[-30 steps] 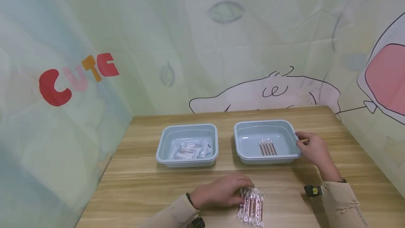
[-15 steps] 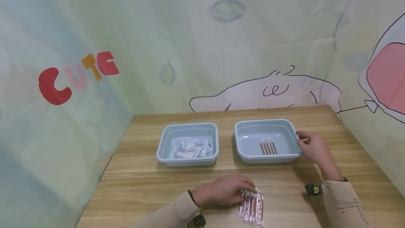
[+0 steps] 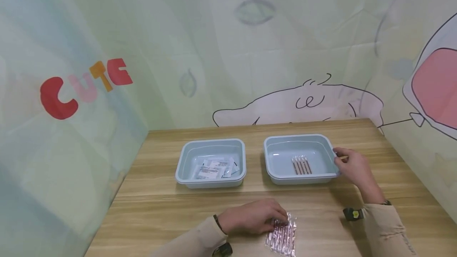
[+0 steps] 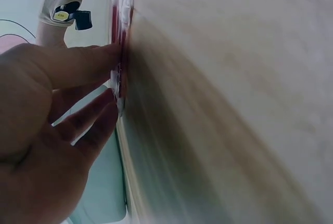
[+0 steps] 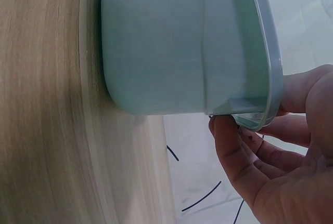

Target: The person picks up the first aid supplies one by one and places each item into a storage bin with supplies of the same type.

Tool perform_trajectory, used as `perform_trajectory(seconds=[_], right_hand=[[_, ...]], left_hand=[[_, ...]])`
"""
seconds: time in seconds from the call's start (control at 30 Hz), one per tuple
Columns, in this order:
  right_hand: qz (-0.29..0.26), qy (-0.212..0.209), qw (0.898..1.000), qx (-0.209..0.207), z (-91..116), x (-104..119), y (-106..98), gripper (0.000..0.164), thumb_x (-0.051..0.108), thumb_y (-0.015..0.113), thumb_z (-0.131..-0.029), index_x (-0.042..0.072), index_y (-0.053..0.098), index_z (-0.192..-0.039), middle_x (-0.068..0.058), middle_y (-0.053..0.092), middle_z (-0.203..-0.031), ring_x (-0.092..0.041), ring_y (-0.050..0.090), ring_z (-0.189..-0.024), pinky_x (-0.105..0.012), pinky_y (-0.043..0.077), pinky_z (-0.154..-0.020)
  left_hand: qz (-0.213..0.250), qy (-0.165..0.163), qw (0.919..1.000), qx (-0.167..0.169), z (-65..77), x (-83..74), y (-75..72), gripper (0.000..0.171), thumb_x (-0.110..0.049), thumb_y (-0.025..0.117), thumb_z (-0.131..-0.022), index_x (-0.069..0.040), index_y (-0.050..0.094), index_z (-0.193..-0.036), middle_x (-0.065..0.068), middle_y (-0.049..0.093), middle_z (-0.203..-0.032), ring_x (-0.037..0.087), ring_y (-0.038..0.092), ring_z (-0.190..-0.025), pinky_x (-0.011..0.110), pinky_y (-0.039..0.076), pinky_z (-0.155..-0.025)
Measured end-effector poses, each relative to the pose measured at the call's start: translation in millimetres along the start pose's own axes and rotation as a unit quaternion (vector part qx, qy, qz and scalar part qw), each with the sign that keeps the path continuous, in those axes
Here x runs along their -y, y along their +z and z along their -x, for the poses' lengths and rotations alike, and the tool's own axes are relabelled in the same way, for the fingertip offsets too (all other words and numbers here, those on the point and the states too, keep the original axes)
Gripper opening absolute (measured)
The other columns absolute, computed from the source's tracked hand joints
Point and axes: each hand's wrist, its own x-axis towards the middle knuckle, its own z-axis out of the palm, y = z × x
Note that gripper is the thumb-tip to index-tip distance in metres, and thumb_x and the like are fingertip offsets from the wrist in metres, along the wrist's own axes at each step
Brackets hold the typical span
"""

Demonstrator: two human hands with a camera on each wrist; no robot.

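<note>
On the near part of the table lies a row of cotton swabs with reddish-brown sticks, joined side by side in clear wrapping [image 3: 282, 239]. My left hand [image 3: 255, 216] pinches this swab strip near its far end; in the left wrist view the thumb [image 4: 88, 64] lies on it and fingertips meet its edge. At the back right stands a pale blue plastic basin [image 3: 296, 177], with a few more wrapped swabs [image 3: 302, 165] on its bottom. My right hand [image 3: 355, 167] grips this basin's right rim; the right wrist view shows fingers on both sides of the rim.
A second pale blue basin [image 3: 216, 184] stands at the back left, holding several flat white-and-clear packets [image 3: 216, 168]. Both basins rest on the wood-grain table [image 3: 160, 201]. A printed fabric wall [image 3: 185, 43] closes off the back and sides.
My left fingers have curled in a little further over the far end of the swab strip. The right hand and both basins stay in place.
</note>
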Motion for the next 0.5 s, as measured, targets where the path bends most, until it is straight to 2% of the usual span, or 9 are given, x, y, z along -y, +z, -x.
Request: perform_trajectory(seconds=[0.1,0.2,0.3,0.43,0.5], right_hand=[[-0.001,0.001,1.000,-0.001,-0.1,0.0,0.5,0.044,0.013,0.050,-0.096,-0.006,0.051,-0.135,-0.031,0.057,-0.123,-0.045,0.060,-0.106,-0.045,0.060,-0.075],[0.001,0.001,1.000,-0.004,-0.1,-0.4,1.3,0.044,0.014,0.049,-0.096,-0.006,0.051,-0.135,-0.030,0.057,-0.124,-0.045,0.060,-0.106,-0.045,0.060,-0.076],[0.002,0.001,1.000,-0.009,0.2,-0.7,2.1,0.044,0.015,0.049,-0.096,-0.006,0.051,-0.135,-0.030,0.057,-0.123,-0.045,0.060,-0.106,-0.047,0.059,-0.077],[0.000,0.003,1.000,-0.012,0.5,-1.0,3.0,0.044,0.015,0.048,-0.096,-0.005,0.051,-0.135,-0.029,0.057,-0.123,-0.045,0.060,-0.107,-0.048,0.059,-0.079],[-0.001,0.003,1.000,-0.011,0.6,-0.9,3.2,0.045,0.015,0.048,-0.096,-0.005,0.051,-0.136,-0.029,0.057,-0.123,-0.045,0.060,-0.107,-0.048,0.059,-0.079]], left_hand=[[-0.011,0.011,0.9999,0.002,-0.1,0.2,-1.0,0.033,-0.021,0.069,-0.090,-0.022,0.068,-0.122,-0.008,0.062,-0.126,0.003,0.050,-0.121,0.010,0.033,-0.106],[-0.044,0.029,0.9986,-0.006,-0.3,-0.1,-1.6,0.027,-0.027,0.070,-0.089,-0.025,0.072,-0.115,-0.010,0.064,-0.118,0.001,0.052,-0.113,0.007,0.034,-0.101],[-0.082,0.050,0.9952,-0.018,-1.2,-0.7,-2.2,0.019,-0.028,0.071,-0.088,-0.026,0.075,-0.107,-0.012,0.067,-0.105,-0.001,0.054,-0.099,0.003,0.036,-0.091],[-0.113,0.061,0.9915,-0.023,-1.0,-1.4,-3.3,0.012,-0.026,0.070,-0.087,-0.026,0.077,-0.097,-0.015,0.067,-0.090,-0.003,0.051,-0.081,0.002,0.036,-0.074],[-0.121,0.061,0.9905,-0.021,0.1,-1.5,-3.0,0.009,-0.025,0.069,-0.088,-0.025,0.076,-0.094,-0.016,0.066,-0.086,-0.004,0.048,-0.077,0.002,0.035,-0.070]])
